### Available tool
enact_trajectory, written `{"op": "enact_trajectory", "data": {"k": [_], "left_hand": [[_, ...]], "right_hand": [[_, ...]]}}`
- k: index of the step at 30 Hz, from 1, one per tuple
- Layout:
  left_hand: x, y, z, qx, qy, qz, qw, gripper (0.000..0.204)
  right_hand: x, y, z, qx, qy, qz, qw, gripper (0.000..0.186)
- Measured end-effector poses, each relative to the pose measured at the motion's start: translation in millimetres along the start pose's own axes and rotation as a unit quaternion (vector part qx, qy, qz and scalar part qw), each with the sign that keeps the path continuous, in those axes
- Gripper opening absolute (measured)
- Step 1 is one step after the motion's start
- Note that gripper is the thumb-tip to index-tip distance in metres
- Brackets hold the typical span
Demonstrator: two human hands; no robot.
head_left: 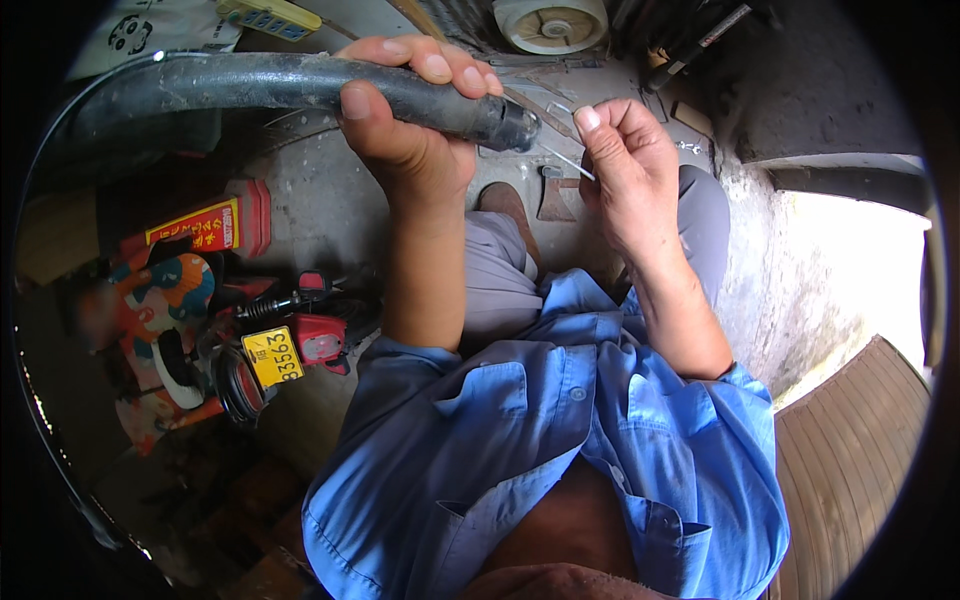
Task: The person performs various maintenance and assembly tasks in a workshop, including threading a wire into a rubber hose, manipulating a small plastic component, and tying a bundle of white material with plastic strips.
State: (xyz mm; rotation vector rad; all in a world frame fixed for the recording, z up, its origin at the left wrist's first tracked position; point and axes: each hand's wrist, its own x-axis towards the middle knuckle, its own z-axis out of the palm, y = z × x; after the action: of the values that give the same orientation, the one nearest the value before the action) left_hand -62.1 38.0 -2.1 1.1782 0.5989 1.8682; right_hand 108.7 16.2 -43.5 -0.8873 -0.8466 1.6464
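My left hand [425, 165] is wrapped round a thick black hose [250, 82], close to its right end. The hose arcs off to the far left, and its surface looks scuffed and dusty. A narrower black collar [510, 125] forms the end facing my right hand. My right hand [637, 165] pinches a thin bent metal wire [568, 158] between thumb and fingers, just right of that end. One stretch of wire runs up to the hose's end; whether it enters the hose I cannot tell.
An axe head [556, 195] lies on the concrete floor by my brown shoe [508, 208]. At left stand a red motorcycle [322, 340] and a red box [255, 218]. A white wheel [550, 25] and a yellow power strip [268, 16] are at the far side. Slatted wood [850, 470] is lower right.
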Motion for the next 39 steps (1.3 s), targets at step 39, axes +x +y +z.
{"op": "enact_trajectory", "data": {"k": [39], "left_hand": [[-5.2, -4.7, 13.0, 0.044, 0.109, -0.016, 0.993, 0.047]], "right_hand": [[-2.5, 8.3, 5.8, 0.027, -0.015, -0.002, 1.0, 0.021]]}}
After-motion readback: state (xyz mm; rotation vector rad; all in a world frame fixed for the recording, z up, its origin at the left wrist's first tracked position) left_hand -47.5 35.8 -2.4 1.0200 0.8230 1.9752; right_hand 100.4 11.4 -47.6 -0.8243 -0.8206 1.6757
